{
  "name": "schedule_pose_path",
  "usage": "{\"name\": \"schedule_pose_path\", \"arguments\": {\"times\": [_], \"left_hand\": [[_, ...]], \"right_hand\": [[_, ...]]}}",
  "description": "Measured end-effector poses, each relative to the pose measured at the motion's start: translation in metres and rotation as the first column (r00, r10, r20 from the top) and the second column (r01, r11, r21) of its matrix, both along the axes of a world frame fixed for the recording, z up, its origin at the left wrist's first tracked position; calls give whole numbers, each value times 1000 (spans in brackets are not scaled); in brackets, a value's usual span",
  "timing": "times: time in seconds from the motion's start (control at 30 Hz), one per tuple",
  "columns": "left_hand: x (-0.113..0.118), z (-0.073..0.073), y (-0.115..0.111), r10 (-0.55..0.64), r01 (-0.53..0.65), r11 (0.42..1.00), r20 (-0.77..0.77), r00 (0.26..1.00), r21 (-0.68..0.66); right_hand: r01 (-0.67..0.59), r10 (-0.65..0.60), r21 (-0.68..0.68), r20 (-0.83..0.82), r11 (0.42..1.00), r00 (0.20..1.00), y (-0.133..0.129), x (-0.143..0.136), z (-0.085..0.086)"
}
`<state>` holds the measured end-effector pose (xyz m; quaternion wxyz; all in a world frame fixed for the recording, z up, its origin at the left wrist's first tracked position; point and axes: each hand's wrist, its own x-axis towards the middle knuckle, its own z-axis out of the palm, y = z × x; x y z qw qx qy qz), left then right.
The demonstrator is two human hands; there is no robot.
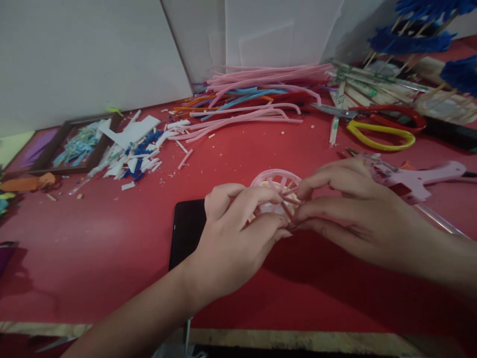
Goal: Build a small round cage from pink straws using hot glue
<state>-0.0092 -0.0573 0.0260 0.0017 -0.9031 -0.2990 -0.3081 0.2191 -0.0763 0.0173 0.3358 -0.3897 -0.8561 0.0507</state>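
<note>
A small round pink frame (278,175) with spokes, with cream-coloured pieces around its inside, stands over the red table at the centre. My left hand (238,238) grips its left and front side, the fingers bent and the thumb near the front. From the right, my right hand (346,214) pinches the frame's right side, its fingertips almost meeting those of my left hand. The fingers cover much of the frame's lower part. A black phone-like slab (186,228) lies partly under my left hand.
Pink straws (261,79) and white scraps (137,134) lie behind. Scissors with red and yellow handles (380,136) and a pink glue gun (428,179) are at right. A brown tray (46,164) sits left. Blue fringed pieces on sticks (413,42) stand back right.
</note>
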Motion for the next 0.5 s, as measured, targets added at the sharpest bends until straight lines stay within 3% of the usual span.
{"name": "schedule_pose_path", "arguments": {"times": [0.33,0.5], "left_hand": [[4,-2,-1,22,-10,991,85,996,-134],[2,-4,-1,38,-23,990,104,994,-137]], "right_hand": [[-14,9,-101,-54,995,998,0,-4,3],[-19,14,-67,-72,998,997,0,-3,2]]}}
